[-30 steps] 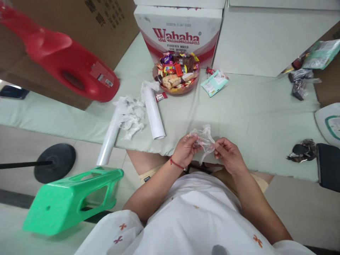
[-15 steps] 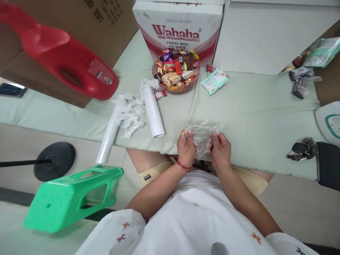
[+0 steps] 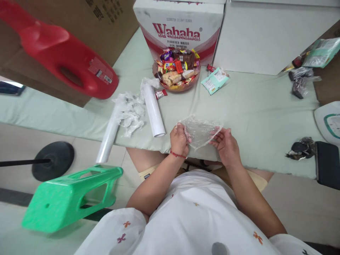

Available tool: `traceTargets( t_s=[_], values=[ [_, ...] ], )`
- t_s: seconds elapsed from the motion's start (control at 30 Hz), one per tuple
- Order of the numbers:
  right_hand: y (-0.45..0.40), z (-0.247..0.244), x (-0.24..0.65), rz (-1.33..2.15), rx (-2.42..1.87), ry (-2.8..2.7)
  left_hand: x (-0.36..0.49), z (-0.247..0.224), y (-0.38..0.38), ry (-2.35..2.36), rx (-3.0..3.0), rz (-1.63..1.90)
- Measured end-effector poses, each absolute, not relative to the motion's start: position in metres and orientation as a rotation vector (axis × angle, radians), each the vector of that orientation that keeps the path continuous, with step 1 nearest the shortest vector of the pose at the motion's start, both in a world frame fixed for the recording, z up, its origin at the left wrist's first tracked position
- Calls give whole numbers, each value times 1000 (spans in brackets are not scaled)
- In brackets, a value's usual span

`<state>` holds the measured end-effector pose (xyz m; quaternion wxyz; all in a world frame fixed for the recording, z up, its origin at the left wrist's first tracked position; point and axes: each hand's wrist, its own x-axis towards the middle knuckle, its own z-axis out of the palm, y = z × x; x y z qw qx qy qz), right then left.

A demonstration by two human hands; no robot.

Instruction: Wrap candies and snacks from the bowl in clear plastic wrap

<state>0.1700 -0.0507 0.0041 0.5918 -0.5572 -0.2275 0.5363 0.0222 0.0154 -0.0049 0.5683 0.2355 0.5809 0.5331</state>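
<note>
A clear, crinkled plastic film or bag is stretched between my two hands, above the front edge of the cloth-covered table. My left hand, with a red string on its wrist, is closed on the film's left side. At the film's right side is my right hand, its fingers apart and partly behind or inside the clear plastic. To the left lie a white roll with plastic at its top end and another roll beside crumpled clear plastic.
Behind stand a bowl of wrapped sweets and a white carton. A teal packet lies right of the bowl. A red jug and green stool are at left; a black phone is at right.
My hands have moved apart, and the bunched plastic between them is now spread wider. The fingers of my right hand have opened out from their pinch.
</note>
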Motion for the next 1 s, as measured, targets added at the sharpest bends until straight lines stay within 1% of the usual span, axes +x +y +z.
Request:
traceTargets(
  t_s=[0.07, 0.13, 0.3, 0.4, 0.6, 0.73, 0.9, 1.0],
  values=[
    [-52, 6, 160, 1404, -1272, -512, 29, -3, 16, 1344, 502, 1272],
    [-54, 8, 151, 1476, -1322, -557, 32, -3, 17, 1331, 517, 1295],
    [-58, 8, 150, 1354, -1417, -580, 26, -8, 23, 1417, 593, 1357],
    [-63, 10, 154, 1399, -1436, -584, 21, -11, 30, 1472, 612, 1338],
    [-81, 15, 162, 1324, -1506, -631, 17, -11, 41, 1470, 722, 1215],
    [-88, 13, 181, 1246, -1551, -679, 9, -5, 40, 1394, 874, 1000],
    [-85, 13, 201, 1157, -1540, -593, -3, 10, 31, 1203, 755, 699],
    [-82, 12, 210, 1116, -1462, -454, -10, 19, 27, 1076, 677, 694]
  ],
)
